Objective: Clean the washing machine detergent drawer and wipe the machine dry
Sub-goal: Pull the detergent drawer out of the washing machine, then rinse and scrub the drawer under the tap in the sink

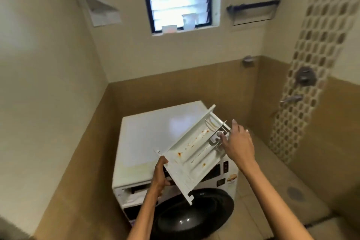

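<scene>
White detergent drawer (pixel 191 149) speckled with orange-brown stains.

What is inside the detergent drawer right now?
The detergent drawer shows brown-orange residue spots along its compartments and a white insert near the right hand. That hand covers the far corner, and the left hand hides the near edge.
</scene>
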`<state>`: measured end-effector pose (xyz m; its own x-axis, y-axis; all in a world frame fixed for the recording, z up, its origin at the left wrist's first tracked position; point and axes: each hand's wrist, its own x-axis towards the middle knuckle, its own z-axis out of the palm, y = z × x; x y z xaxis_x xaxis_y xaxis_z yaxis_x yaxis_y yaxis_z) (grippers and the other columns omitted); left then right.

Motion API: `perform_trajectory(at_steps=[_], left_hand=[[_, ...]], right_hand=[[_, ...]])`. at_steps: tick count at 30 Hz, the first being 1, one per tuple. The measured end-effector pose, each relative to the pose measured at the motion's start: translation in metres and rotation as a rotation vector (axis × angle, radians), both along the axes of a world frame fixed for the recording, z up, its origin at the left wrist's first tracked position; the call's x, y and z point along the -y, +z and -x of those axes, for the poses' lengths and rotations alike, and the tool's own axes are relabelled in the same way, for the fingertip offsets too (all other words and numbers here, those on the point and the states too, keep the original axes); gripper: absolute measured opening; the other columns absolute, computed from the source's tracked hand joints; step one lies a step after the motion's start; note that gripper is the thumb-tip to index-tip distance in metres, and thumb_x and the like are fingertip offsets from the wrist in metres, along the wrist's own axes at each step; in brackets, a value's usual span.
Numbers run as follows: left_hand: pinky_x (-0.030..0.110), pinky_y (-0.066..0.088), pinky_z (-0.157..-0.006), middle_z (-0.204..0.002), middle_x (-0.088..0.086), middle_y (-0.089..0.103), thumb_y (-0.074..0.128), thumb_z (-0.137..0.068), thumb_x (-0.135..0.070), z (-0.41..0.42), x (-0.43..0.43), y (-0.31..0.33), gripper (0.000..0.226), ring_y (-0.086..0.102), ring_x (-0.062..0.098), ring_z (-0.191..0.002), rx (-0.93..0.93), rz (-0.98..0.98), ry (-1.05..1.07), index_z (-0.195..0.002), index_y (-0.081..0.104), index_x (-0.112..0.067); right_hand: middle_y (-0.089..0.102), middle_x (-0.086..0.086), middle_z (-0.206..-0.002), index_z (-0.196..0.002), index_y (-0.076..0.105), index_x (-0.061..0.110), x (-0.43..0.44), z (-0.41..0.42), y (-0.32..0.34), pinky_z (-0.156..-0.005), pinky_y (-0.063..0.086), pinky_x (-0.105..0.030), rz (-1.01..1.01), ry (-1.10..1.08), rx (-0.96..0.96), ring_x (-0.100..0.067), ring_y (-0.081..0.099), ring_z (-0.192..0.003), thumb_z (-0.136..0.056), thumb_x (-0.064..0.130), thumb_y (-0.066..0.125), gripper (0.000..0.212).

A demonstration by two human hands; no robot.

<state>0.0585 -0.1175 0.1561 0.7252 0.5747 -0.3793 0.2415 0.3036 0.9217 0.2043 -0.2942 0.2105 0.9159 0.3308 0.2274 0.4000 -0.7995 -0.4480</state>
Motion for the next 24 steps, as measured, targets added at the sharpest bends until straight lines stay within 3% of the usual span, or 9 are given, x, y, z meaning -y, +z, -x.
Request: perform_trajectory(at_steps=[2, 4, 6, 9, 12, 18, 24], left_hand=[[0.027, 0.043, -0.054, -0.086, 0.01, 0.057, 0.043, -0.078, -0.051, -0.029, 0.009, 0.015, 0.042, 0.053, 0.023, -0.069, 0.016, -0.035, -0.102, -0.092, 0.054, -0.013], [0.022, 0.041, -0.046, -0.072, 0.008, 0.052, 0.045, -0.072, -0.054, -0.061, 0.022, 0.03, 0.042, 0.046, 0.019, -0.058, 0.015, -0.072, -0.226, -0.081, 0.052, -0.013], [0.02, 0.04, -0.042, -0.067, 0.005, 0.048, 0.038, -0.084, -0.045, -0.093, 0.034, 0.041, 0.033, 0.043, 0.018, -0.054, 0.02, -0.132, -0.344, -0.076, 0.048, -0.015], [0.025, 0.046, -0.049, -0.074, 0.006, 0.05, 0.028, -0.096, -0.027, -0.139, 0.06, 0.051, 0.028, 0.048, 0.019, -0.062, 0.031, -0.225, -0.487, -0.08, 0.047, -0.016], [0.026, 0.049, -0.052, -0.077, 0.007, 0.051, 0.033, -0.092, -0.035, -0.178, 0.095, 0.058, 0.027, 0.05, 0.021, -0.071, 0.063, -0.286, -0.634, -0.088, 0.049, -0.014], [0.013, 0.028, -0.035, -0.042, -0.002, 0.046, 0.026, -0.093, -0.026, -0.24, 0.191, 0.057, 0.033, 0.039, 0.01, -0.031, 0.096, -0.323, -0.93, -0.064, 0.037, -0.014], [0.02, 0.028, -0.045, -0.051, -0.002, 0.043, 0.033, -0.082, -0.043, -0.289, 0.306, 0.051, 0.031, 0.036, 0.016, -0.044, 0.12, -0.395, -1.122, -0.061, 0.035, -0.02]], right_hand=[[0.041, -0.017, -0.141, -0.146, 0.02, 0.003, 0.023, -0.012, 0.006, -0.115, 0.02, -0.038, -0.012, -0.081, -0.004, -0.03, 0.039, -0.131, -0.096, 0.045, 0.039, 0.067], [0.042, -0.018, -0.14, -0.145, 0.022, 0.003, 0.049, -0.024, 0.011, -0.114, 0.022, -0.039, -0.017, -0.179, 0.011, -0.031, 0.04, -0.13, -0.097, 0.043, 0.038, 0.065], [0.043, -0.018, -0.14, -0.144, 0.024, 0.002, 0.075, -0.033, 0.016, -0.113, 0.024, -0.039, -0.01, -0.266, 0.019, -0.031, 0.042, -0.129, -0.097, 0.044, 0.037, 0.064], [0.047, -0.02, -0.137, -0.141, 0.029, 0.001, 0.117, -0.041, 0.019, -0.11, 0.028, -0.04, -0.015, -0.41, 0.017, -0.032, 0.045, -0.126, -0.097, 0.044, 0.037, 0.063], [0.049, -0.02, -0.134, -0.14, 0.032, 0.001, 0.16, -0.041, 0.019, -0.108, 0.031, -0.04, -0.028, -0.534, 0.023, -0.033, 0.047, -0.123, -0.097, 0.043, 0.038, 0.06], [0.054, -0.018, -0.127, -0.136, 0.038, 0.003, 0.25, -0.033, 0.01, -0.096, 0.041, -0.041, -0.065, -0.763, 0.022, -0.034, 0.053, -0.114, -0.096, 0.038, 0.042, 0.054], [0.054, -0.016, -0.127, -0.133, 0.041, 0.006, 0.348, -0.031, 0.0, -0.096, 0.041, -0.042, -0.127, -0.973, -0.038, -0.035, 0.052, -0.115, -0.095, 0.039, 0.045, 0.051]])
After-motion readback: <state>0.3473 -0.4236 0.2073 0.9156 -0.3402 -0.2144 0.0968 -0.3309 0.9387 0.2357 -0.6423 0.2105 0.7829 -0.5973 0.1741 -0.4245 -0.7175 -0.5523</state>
